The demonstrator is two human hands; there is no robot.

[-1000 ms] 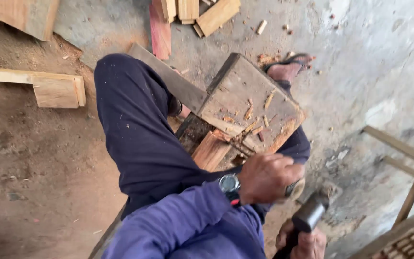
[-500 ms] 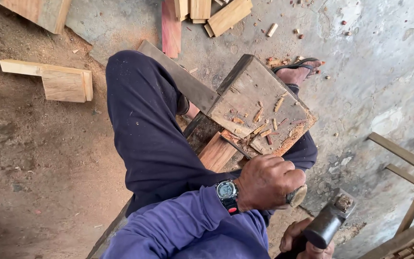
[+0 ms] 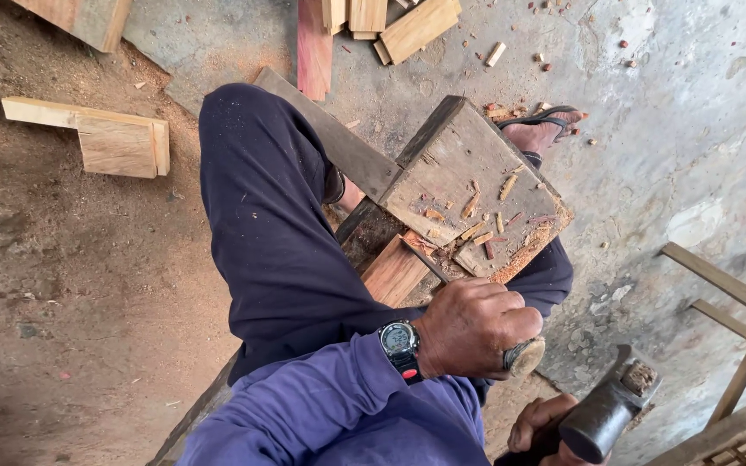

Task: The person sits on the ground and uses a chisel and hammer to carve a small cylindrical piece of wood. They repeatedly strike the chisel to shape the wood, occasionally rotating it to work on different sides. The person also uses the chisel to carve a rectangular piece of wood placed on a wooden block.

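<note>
We keep our left hand [image 3: 475, 328] fisted tight around the chisel [image 3: 524, 356], blade on the block [image 3: 468, 185] ahead; right hand [image 3: 539, 425] grips the hammer [image 3: 608, 412], poised beside it for a square strike.

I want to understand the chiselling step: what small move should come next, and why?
Probably bring the hammer down onto the chisel's handle end. The left hand grips the chisel with its blade against the wood piece, while the right hand holds the hammer apart from the handle, so no strike lands yet.
</note>
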